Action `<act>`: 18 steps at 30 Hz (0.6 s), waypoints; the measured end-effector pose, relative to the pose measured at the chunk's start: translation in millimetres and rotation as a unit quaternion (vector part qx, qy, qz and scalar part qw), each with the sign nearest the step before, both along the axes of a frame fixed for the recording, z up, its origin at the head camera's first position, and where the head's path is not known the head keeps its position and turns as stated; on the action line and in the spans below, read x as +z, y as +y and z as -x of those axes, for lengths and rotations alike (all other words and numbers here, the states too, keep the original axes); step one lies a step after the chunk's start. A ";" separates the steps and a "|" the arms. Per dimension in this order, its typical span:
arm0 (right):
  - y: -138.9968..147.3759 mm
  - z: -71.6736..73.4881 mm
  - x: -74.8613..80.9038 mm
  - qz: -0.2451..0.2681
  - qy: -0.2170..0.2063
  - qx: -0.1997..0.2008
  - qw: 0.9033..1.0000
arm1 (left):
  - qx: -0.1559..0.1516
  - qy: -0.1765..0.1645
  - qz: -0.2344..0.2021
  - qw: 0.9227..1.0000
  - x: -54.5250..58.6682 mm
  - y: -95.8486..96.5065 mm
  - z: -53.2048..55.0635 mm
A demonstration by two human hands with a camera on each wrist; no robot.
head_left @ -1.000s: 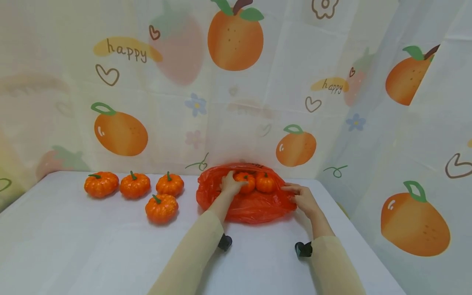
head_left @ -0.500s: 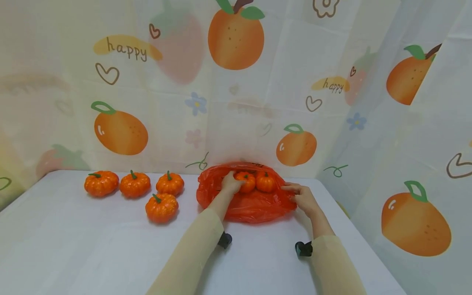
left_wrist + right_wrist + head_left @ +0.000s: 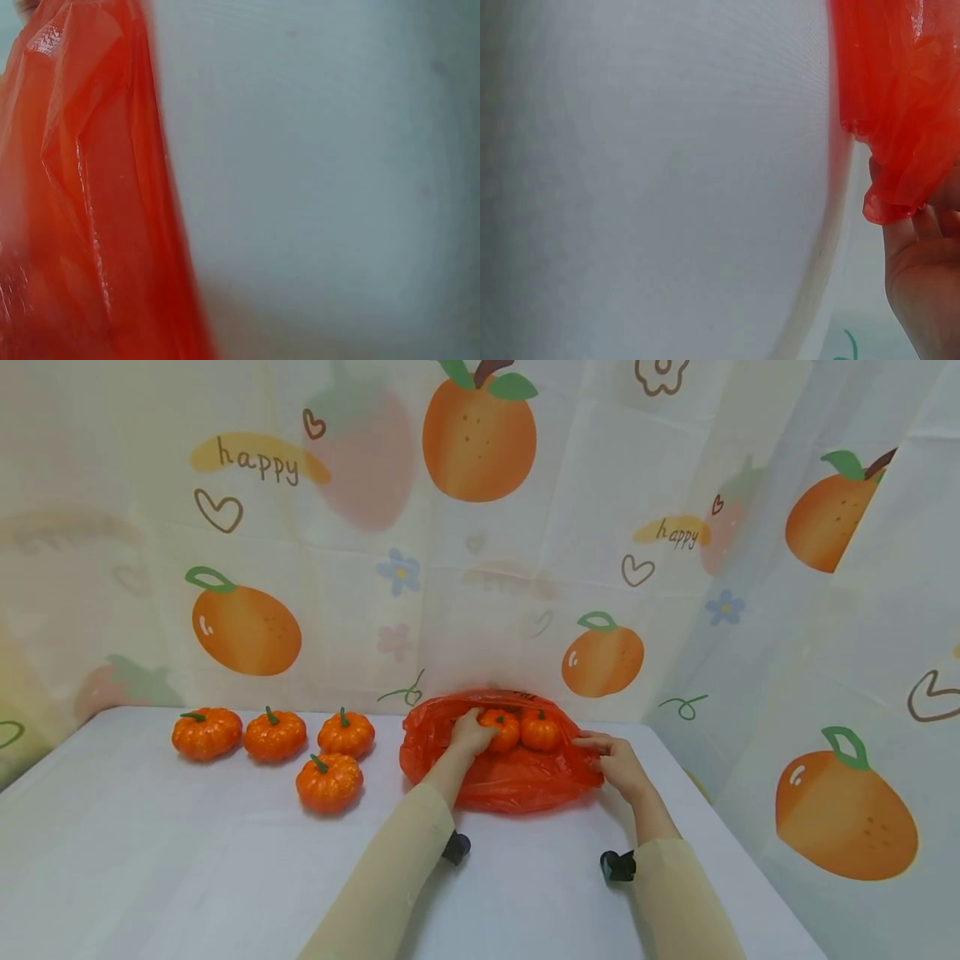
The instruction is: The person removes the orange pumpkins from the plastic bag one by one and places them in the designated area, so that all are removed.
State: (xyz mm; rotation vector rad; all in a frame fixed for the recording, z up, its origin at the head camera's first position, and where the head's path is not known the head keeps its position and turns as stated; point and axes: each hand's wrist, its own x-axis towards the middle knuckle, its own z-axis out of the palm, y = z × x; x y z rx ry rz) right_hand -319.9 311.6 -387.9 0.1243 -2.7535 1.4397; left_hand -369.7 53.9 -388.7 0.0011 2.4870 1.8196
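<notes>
An orange-red plastic bag (image 3: 517, 785) lies on its side with its mouth toward me in the head view. My left hand (image 3: 469, 735) reaches into that mouth and holds the left side of a small orange pumpkin (image 3: 504, 732); its fingertips are partly hidden. A second small pumpkin (image 3: 540, 732) sits beside it inside the bag. At the bag's right edge, my right hand (image 3: 621, 766) grips the plastic. Close up in the right wrist view, the bunched bag (image 3: 907, 150) lies between the fingers of the right hand (image 3: 924, 281). Only the bag (image 3: 90, 187) shows clearly in the left wrist view.
Several small pumpkins with green stems, among them a nearer one (image 3: 328, 784), stand left of the bag on the white table (image 3: 187, 860). A fruit-printed curtain (image 3: 480, 568) hangs behind the table and along its right side.
</notes>
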 end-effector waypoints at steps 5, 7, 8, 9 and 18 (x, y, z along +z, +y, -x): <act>1.0 1.1 -0.7 -0.003 0.000 0.000 1.000 | 0.009 0.002 0.000 1.000 1.4 1.3 -0.7; 1.5 1.5 -0.9 -0.003 -0.001 -0.001 1.000 | 0.013 0.002 0.001 1.000 2.4 2.3 -1.3; 1.6 1.6 -0.9 -0.003 -0.001 -0.002 1.000 | 0.014 0.000 -0.001 1.000 2.9 2.7 -1.8; 1.8 1.7 -0.9 -0.003 0.000 -0.002 1.000 | 0.015 -0.001 -0.002 1.000 3.2 3.3 -2.2; 2.2 2.3 -1.1 -0.003 -0.015 -0.008 1.000 | 0.021 0.010 -0.022 0.999 2.2 8.2 -2.9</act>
